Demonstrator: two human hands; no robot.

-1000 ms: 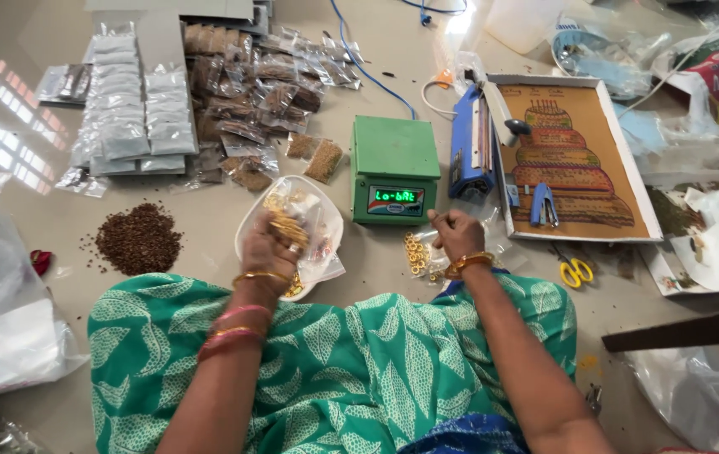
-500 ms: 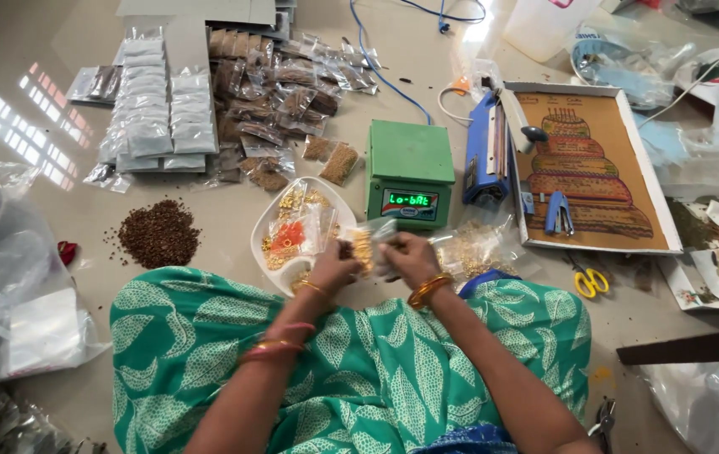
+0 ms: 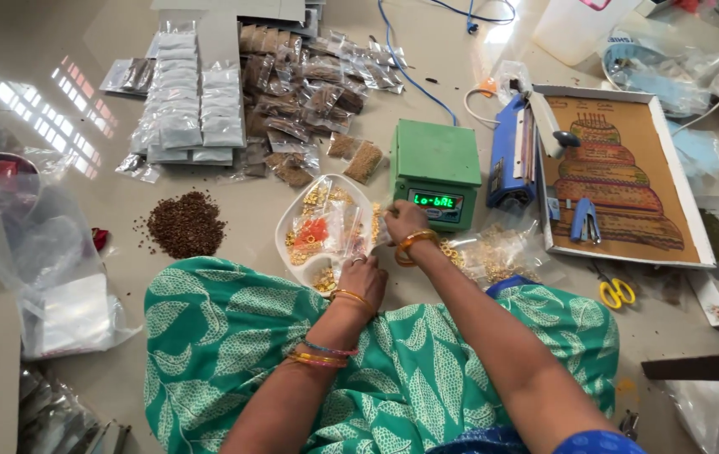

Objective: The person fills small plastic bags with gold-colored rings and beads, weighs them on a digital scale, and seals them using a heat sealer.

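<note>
Seen from a head camera looking down, a person sits on a pale floor with a green leaf-print cloth across the lap, and both hands have shifted since half a second ago. Then, the two hands met close together over a small clear packet just in front of the lap; now they have parted. The left hand [image 3: 363, 282], bangles at the wrist, has dropped back to the near edge of the white divided tray [image 3: 292, 244], fingers curled loosely and resting on the rim beside the small gold beads in the nearest compartment; whether it pinches anything cannot be told. The right hand [image 3: 405, 222] has reached forward and now sits at the tray's right edge, just in front of the green weighing scale [image 3: 437, 172], fingers pressed together pinching the top of a small clear plastic packet [image 3: 358, 234] that lies over the tray and its gold and orange beads. The right forearm stretches diagonally from the lower right, an orange bangle at the wrist. A clear bag of gold rings [image 3: 494, 252] lies just right of that wrist. Beyond the scale stands a blue heat sealer [image 3: 511, 164], beside a shallow box with a tiered picture [image 3: 620, 181] and a blue stapler [image 3: 585, 220]. A heap of brown seeds [image 3: 185, 224] lies left of the tray, with rows of filled packets [image 3: 191, 113] behind. Yellow scissors [image 3: 616, 292] lie at right.
</note>
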